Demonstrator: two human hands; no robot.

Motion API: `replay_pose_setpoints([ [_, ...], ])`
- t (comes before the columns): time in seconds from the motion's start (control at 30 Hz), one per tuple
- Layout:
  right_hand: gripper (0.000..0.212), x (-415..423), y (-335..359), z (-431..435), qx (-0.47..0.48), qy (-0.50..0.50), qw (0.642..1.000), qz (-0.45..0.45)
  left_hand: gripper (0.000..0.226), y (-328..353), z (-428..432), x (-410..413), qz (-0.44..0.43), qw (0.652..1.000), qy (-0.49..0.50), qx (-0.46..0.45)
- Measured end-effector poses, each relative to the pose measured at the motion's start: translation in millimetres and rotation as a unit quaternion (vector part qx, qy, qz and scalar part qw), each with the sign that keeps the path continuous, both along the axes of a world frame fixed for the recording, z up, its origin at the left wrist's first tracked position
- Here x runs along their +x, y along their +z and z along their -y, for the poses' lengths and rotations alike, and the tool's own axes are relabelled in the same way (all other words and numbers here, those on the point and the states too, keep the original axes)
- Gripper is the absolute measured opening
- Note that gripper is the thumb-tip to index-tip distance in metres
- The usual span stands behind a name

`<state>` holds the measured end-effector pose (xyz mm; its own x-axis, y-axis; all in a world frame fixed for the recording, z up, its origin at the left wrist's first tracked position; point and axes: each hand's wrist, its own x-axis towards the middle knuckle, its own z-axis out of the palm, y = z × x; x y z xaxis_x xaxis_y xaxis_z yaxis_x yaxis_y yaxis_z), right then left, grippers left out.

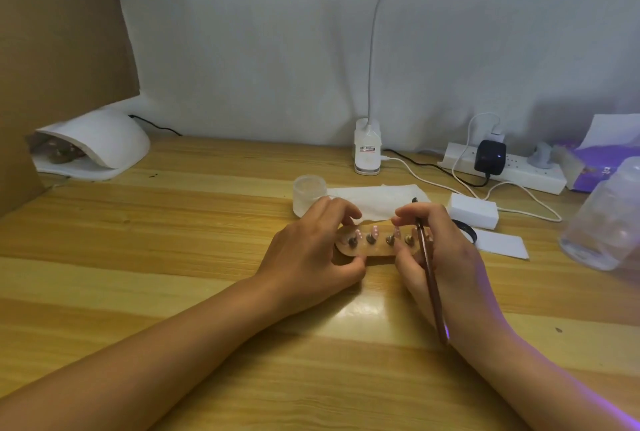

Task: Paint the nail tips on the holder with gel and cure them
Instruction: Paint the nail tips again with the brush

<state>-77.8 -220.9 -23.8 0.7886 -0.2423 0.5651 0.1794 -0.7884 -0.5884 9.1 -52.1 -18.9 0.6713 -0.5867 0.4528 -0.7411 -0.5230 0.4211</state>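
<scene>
The holder (pixel 367 250) is a small flat oval strip lying on the table (pixel 173 257) between the two hands, with a row of nail tips (pixel 375 231) standing on short pegs along it. The left hand (pixel 311 250) has its fingers (pixel 341 207) curled round the holder's left end, thumb on the near edge and fingertips over the far edge. The right hand (pixel 450 254) is curled as well, with a thin brush (pixel 431 278) caught among its fingers and running back toward the wrist. Its fingertips sit close against the holder's right end, but whether they pinch it or only touch it cannot be told. The holder looks light and stiff, and likely to skate on the smooth wood if left unsteadied. The tips look thin and probably only lightly seated, and wet gel would smear at a touch. The safe hold seems to be the bare ends and edges, below the pegs, kept level. The white curing lamp (pixel 97 143) sits well off beyond the left fingers.
</scene>
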Motion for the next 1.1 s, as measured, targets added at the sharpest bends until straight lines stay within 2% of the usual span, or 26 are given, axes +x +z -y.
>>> replay_pose_setpoints([
  [0.73,0.036,1.2,1.5,0.7,-0.029,-0.003,1.0,0.005,0.044,-0.8,0.2,1.1,-0.021,1.0,0.005,-0.015],
  [1.1,0.031,-5.2,6.5,-3.7,-0.034,0.013,0.999,-0.03,0.042,-1.1,0.6,2.4,-0.045,0.999,0.014,-0.021],
])
